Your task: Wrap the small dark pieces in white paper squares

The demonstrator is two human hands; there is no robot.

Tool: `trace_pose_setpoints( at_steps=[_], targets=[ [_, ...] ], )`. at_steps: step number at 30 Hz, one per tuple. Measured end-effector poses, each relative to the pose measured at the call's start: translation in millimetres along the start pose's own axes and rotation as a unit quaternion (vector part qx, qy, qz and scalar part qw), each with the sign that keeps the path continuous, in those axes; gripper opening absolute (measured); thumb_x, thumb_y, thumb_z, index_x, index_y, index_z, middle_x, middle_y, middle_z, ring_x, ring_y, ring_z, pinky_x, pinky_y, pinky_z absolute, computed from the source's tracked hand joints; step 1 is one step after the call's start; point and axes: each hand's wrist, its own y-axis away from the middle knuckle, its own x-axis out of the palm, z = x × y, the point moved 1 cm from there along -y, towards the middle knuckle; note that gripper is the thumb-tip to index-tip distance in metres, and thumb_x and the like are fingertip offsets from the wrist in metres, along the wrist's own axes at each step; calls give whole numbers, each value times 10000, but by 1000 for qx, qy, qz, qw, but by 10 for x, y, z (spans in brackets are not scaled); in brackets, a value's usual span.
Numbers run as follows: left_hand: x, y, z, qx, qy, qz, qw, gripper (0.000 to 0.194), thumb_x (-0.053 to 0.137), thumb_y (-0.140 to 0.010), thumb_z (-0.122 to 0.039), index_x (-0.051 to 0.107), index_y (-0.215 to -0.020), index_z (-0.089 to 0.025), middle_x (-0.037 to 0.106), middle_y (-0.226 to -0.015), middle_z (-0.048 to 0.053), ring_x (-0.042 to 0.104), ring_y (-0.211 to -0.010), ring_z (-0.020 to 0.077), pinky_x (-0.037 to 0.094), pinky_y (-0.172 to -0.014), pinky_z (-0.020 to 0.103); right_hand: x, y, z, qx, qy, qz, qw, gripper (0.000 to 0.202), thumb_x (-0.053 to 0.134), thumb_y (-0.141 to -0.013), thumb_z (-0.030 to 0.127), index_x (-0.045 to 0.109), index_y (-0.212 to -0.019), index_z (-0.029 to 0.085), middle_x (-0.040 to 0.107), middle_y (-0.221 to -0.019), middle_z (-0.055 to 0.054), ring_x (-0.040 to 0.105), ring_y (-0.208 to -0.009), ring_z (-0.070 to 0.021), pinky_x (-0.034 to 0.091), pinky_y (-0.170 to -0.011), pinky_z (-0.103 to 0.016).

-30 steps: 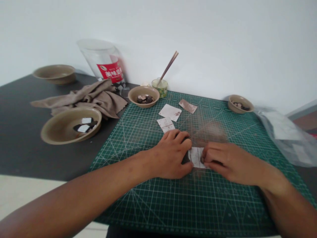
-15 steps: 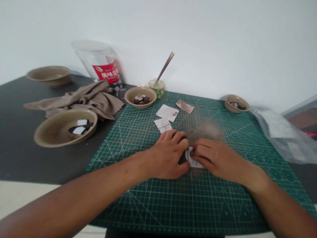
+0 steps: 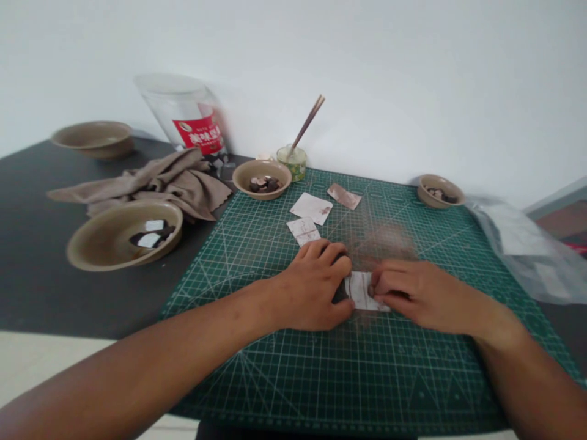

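My left hand point(image 3: 316, 287) is closed round a dark block point(image 3: 340, 292), mostly hidden under the fingers, and its tips press at the left edge of a small white paper piece point(image 3: 361, 290) with dark streaks. In a pinch, my right hand point(image 3: 413, 293) holds a small dark brown piece point(image 3: 372, 291) against the right part of that paper. Both hands rest over the green cutting mat point(image 3: 312, 379). Beyond them lie a stained white paper square point(image 3: 303, 230), a larger white sheet point(image 3: 312, 208) and a brownish strip point(image 3: 343, 196).
Small bowls point(image 3: 262, 194) point(image 3: 440, 201) with dark pieces stand at the mat's back corners, near a green cup point(image 3: 293, 165) holding sticks point(image 3: 307, 125). At left are a larger bowl point(image 3: 101, 244), a brown cloth point(image 3: 183, 189) and a clear jar point(image 3: 169, 104). A plastic bag point(image 3: 527, 250) lies right.
My right hand has slid right across the paper with the small dark piece, uncovering more of the streaked surface. My left hand stays in place on the block.
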Motion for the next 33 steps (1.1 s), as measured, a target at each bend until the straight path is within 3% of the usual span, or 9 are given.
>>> trace_pose_setpoints(
  at_steps=[4, 8, 12, 16, 18, 23, 29, 33],
  targets=[
    [6, -3, -7, 2, -7, -4, 1000, 344, 596, -880, -438, 559, -1090, -168, 511, -1364, 137, 424, -1305, 361, 357, -1119, 543, 29, -19, 44, -39, -17, 3, 999, 180, 503, -1026, 260, 659, -954, 206, 661, -999, -32, 625, -873, -164, 477, -775, -307],
    [-9, -2, -4, -3, -5, -1, 1000, 329, 597, -879, -430, 566, -1080, -171, 507, -1368, 135, 415, -1315, 366, 346, -1127, 544, 13, -36, 10, 5, 25, -38, 999, 187, 499, -1022, 236, 671, -957, 206, 654, -982, -40, 620, -862, -175, 463, -763, -327],
    [-10, 9, 2, -2, 7, 2, 1000, 337, 595, -886, -432, 579, -1110, -181, 508, -1370, 124, 414, -1315, 354, 332, -1135, 545, -13, 26, -34, 21, -76, -31, 996, 136, 579, -981, 237, 653, -870, 215, 657, -923, -9, 613, -807, -148, 460, -740, -300],
    [10, 23, 3, -2, 7, -14, 1000, 428, 610, -885, -444, 559, -1227, -192, 507, -1371, 116, 406, -1318, 348, 334, -1134, 542, -39, 100, -123, 146, -183, -107, 966, 130, 630, -952, 344, 645, -908, 223, 665, -911, -13, 610, -821, -168, 473, -738, -308],
    [16, 25, -1, 0, 6, -16, 1000, 447, 608, -887, -436, 552, -1250, -183, 509, -1369, 119, 412, -1311, 343, 335, -1134, 536, -64, 149, -184, 197, -261, -73, 942, 189, 640, -940, 408, 623, -963, 221, 648, -874, -7, 597, -783, -169, 476, -698, -304],
    [19, 25, -8, -3, 4, -15, 1000, 429, 586, -895, -416, 558, -1245, -169, 509, -1378, 123, 416, -1306, 343, 340, -1130, 531, -177, 278, -265, 183, -396, 31, 899, 290, 674, -914, 410, 598, -1103, 204, 646, -996, -35, 610, -898, -187, 506, -773, -318],
    [19, 31, -10, -4, 11, -16, 1000, 473, 615, -880, -412, 545, -1289, -185, 500, -1400, 110, 410, -1316, 341, 333, -1139, 532, -160, 327, -277, 187, -429, 66, 881, 396, 703, -888, 376, 612, -1226, 193, 661, -980, -42, 610, -892, -186, 499, -763, -316],
    [11, 29, -16, -2, 13, -13, 1000, 459, 616, -884, -396, 551, -1287, -187, 502, -1398, 112, 408, -1316, 343, 332, -1141, 541, -113, 329, -298, 197, -436, 72, 875, 549, 718, -877, 365, 542, -1371, 203, 659, -970, -27, 595, -850, -164, 472, -712, -287]
  ],
)
